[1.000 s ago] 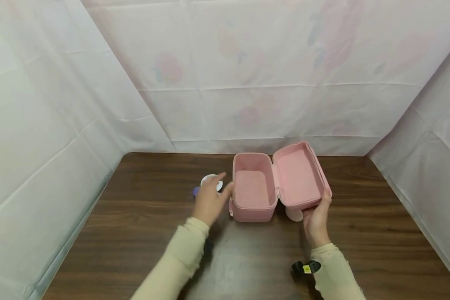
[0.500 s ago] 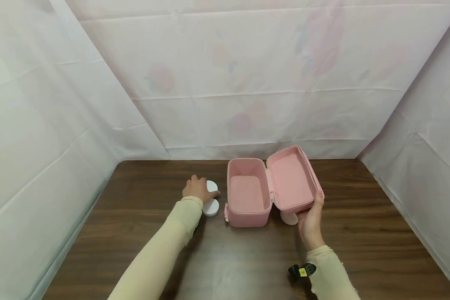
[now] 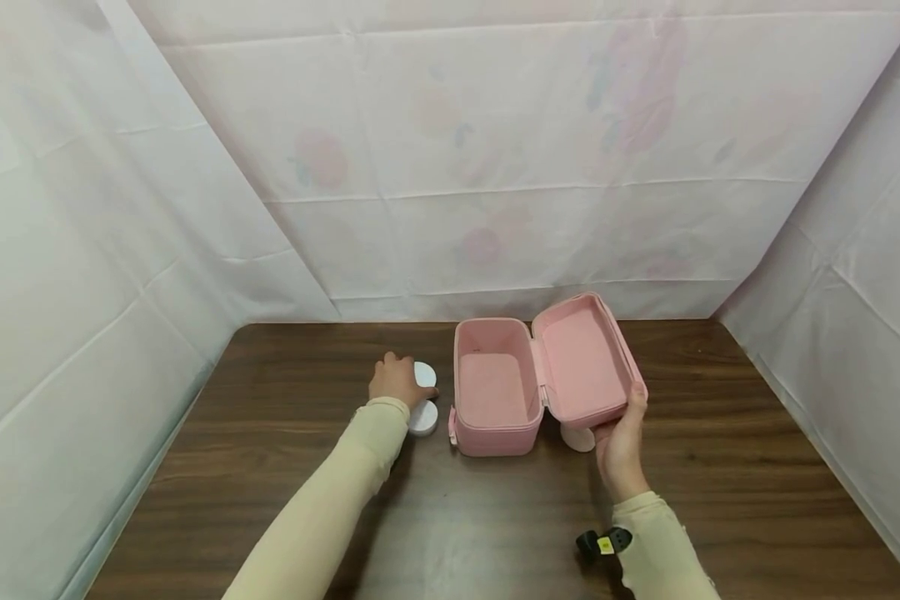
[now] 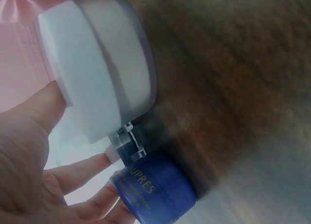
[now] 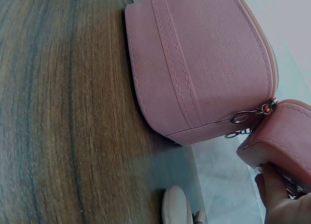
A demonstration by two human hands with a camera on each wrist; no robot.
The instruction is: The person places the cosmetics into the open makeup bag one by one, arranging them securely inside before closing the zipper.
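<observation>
Dark wood table [image 3: 495, 517], mid-back: pink case [image 3: 495, 400] lid is gripped open by right hand [image 3: 621, 446]; white jar [image 3: 423, 417] is grasped by left hand [image 3: 396, 382].

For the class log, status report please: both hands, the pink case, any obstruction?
Left hand on white jar, beside blue jar. Right hand holds open lid of pink case. Case interior shows nothing inside; nothing blocking.

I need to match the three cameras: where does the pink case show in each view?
Head: the pink case stands open at table centre, its lid held by the right hand.
Left wrist: only a pink strip at the top left edge.
Right wrist: its outside fills the upper right.
Shared landmark: the brown table.
</observation>
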